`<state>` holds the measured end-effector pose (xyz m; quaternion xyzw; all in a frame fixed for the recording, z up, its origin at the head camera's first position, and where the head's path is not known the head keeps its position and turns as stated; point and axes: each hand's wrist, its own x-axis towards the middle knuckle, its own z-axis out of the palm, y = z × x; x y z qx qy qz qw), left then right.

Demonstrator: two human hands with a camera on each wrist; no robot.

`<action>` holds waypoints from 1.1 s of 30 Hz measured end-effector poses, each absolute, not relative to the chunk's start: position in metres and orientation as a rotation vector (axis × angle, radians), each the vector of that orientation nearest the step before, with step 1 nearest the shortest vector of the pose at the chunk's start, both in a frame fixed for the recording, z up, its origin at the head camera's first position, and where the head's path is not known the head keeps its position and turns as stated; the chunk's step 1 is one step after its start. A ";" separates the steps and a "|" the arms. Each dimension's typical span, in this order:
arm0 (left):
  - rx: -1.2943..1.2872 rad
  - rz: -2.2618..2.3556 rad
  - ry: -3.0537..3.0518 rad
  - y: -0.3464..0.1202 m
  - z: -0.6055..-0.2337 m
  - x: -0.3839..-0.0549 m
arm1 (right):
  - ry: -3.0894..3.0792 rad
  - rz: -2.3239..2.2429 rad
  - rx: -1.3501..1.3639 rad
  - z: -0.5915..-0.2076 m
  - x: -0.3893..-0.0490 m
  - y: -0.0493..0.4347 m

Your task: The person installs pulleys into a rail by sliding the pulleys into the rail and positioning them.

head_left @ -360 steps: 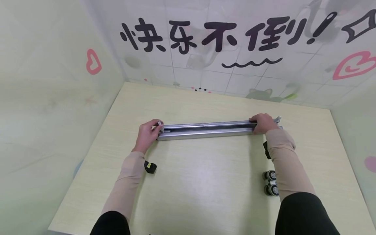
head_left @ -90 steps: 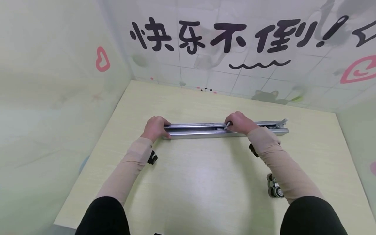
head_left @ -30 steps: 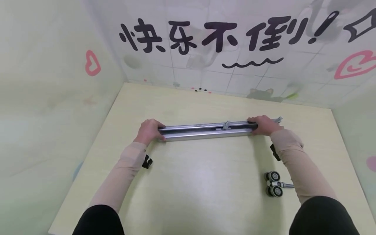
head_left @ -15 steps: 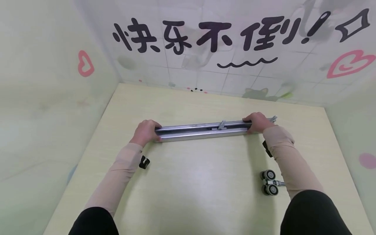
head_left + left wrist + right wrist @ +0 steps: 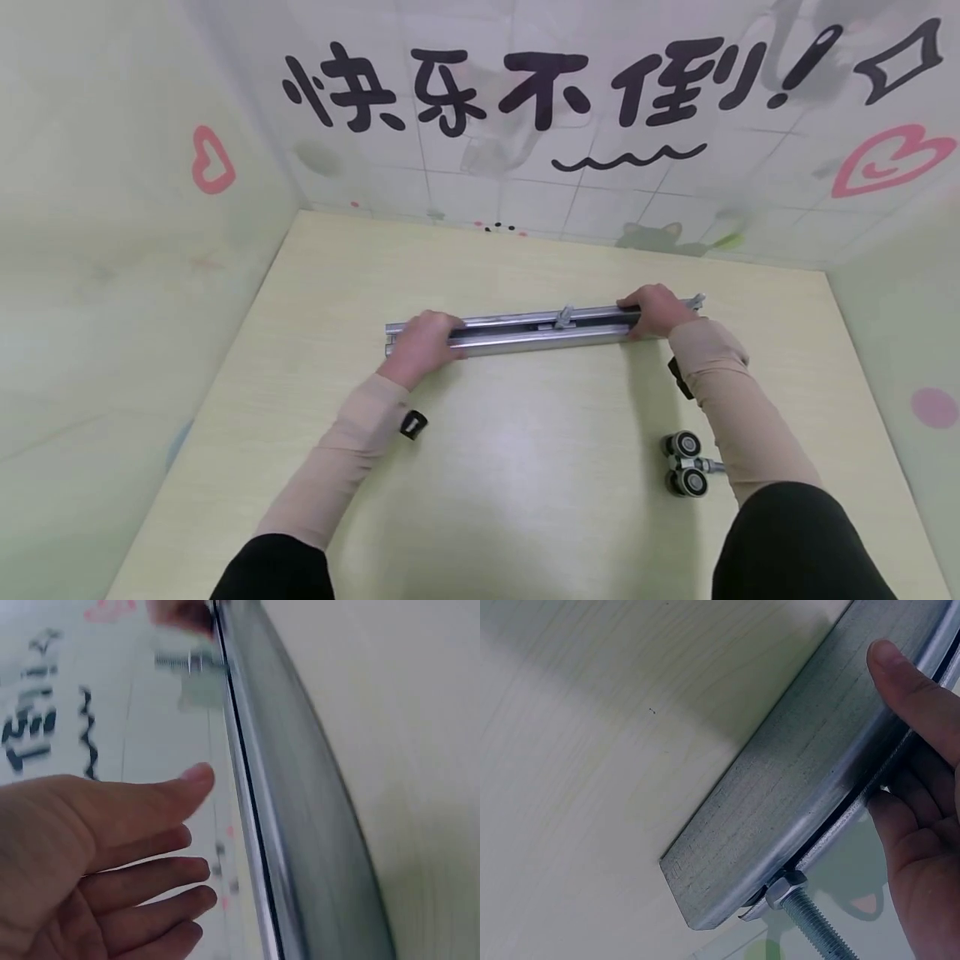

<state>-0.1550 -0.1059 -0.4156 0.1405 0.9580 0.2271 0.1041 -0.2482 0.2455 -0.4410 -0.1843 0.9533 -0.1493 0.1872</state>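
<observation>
A grey metal channel rail (image 5: 517, 333), its slot facing up, lies across the table in the head view. Over its left part is my left hand (image 5: 423, 346). The left wrist view shows that hand (image 5: 112, 855) with loosely extended fingers, thumb apart from them and nothing between. My right hand (image 5: 656, 312) grips the rail near its right end, thumb (image 5: 900, 675) on the side wall and fingers on the opposite side. One bolt (image 5: 564, 317) stands up from the slot right of the middle. At the right end sticks out another threaded bolt (image 5: 810, 919) with a hex nut.
On the table (image 5: 525, 467), beside my right forearm, lies a roller trolley (image 5: 686, 464) with several wheels; the sleeve partly hides its threaded stem. Behind the table stands a printed wall (image 5: 495, 183). Black wrist cameras (image 5: 413, 424) hang under both wrists.
The slot bolt moved from the left end to right of the middle, my right hand at it three seconds ago. My left hand just shifted right off the rail's left end, uncovering it.
</observation>
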 end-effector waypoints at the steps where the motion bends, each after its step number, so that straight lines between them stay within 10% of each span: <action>1: 0.473 0.691 2.817 -0.093 -0.417 -0.152 | 2.686 -0.424 -0.518 -0.441 -0.248 0.246; 17: 1.142 0.753 2.553 0.084 -0.470 -0.102 | 2.703 -0.470 -0.516 -0.444 -0.249 0.250; 33: 1.422 0.496 2.445 0.154 -0.478 -0.094 | 2.705 -0.486 -0.524 -0.445 -0.249 0.250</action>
